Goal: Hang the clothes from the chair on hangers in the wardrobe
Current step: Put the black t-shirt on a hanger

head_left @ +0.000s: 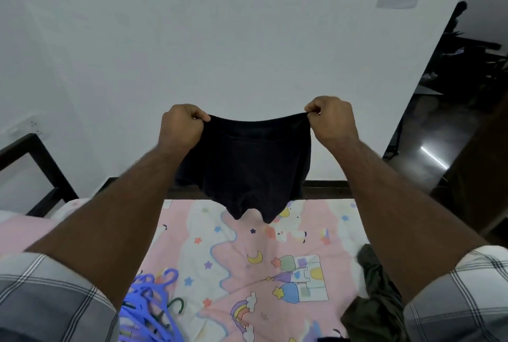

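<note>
While you stand at the foot of the bed, both of your arms reach forward and hold a pair of black shorts (244,165) up in the air in front of the white wall (192,39). Your left hand (181,127) pinches one end of the waistband with thumb and curled fingers, and your right hand (331,119) pinches the other end the same way, so the waistband is stretched between them and the legs hang down freely above the far edge of the bed. Below you lies a pink patterned bedsheet (247,259) with stars, a moon and a rainbow. A heap of blue hangers (149,306) rests on it under your left forearm, and a dark olive garment (373,300) lies crumpled under your right forearm.
</note>
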Demonstrator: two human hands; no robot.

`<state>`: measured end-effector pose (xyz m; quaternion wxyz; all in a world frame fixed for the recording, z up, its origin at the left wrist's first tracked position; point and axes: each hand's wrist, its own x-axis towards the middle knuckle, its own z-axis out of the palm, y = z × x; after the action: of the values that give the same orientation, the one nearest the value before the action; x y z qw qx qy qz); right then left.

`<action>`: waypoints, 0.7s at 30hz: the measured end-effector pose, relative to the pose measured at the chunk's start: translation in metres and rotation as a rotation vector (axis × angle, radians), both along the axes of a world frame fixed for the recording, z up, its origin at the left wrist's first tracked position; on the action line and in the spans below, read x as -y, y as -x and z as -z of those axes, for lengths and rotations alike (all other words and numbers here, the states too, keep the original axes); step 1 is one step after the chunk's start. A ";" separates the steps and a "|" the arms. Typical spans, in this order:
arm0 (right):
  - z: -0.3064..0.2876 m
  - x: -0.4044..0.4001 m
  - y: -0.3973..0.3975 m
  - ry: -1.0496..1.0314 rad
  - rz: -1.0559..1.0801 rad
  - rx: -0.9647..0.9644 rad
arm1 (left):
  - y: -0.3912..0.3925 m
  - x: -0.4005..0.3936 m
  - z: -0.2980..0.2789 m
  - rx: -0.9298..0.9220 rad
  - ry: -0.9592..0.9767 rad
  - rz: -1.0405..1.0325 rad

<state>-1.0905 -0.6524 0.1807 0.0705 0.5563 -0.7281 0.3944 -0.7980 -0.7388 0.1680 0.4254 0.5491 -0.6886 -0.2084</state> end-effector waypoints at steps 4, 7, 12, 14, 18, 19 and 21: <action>0.044 -0.011 -0.004 -0.135 -0.010 0.037 | 0.001 -0.010 0.037 0.055 -0.111 0.033; 0.092 -0.028 -0.014 -0.300 -0.008 0.092 | -0.004 -0.020 0.084 0.173 -0.205 0.063; 0.207 -0.081 -0.052 -0.671 -0.084 0.230 | -0.027 -0.050 0.205 0.255 -0.445 0.040; 0.258 -0.103 -0.070 -0.792 -0.106 0.273 | -0.040 -0.068 0.255 0.285 -0.554 0.018; 0.341 -0.139 -0.097 -0.962 -0.123 0.266 | -0.062 -0.104 0.336 0.361 -0.723 0.016; 0.357 -0.146 -0.102 -0.997 -0.130 0.248 | -0.067 -0.113 0.352 0.366 -0.763 0.013; 0.381 -0.155 -0.110 -1.048 -0.127 0.237 | -0.076 -0.129 0.378 0.389 -0.822 0.014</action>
<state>-0.9806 -0.4970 -0.2002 -0.3228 0.5115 -0.7952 0.0419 -0.7219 -0.6102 -0.2095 0.0335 0.6967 -0.6196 -0.3600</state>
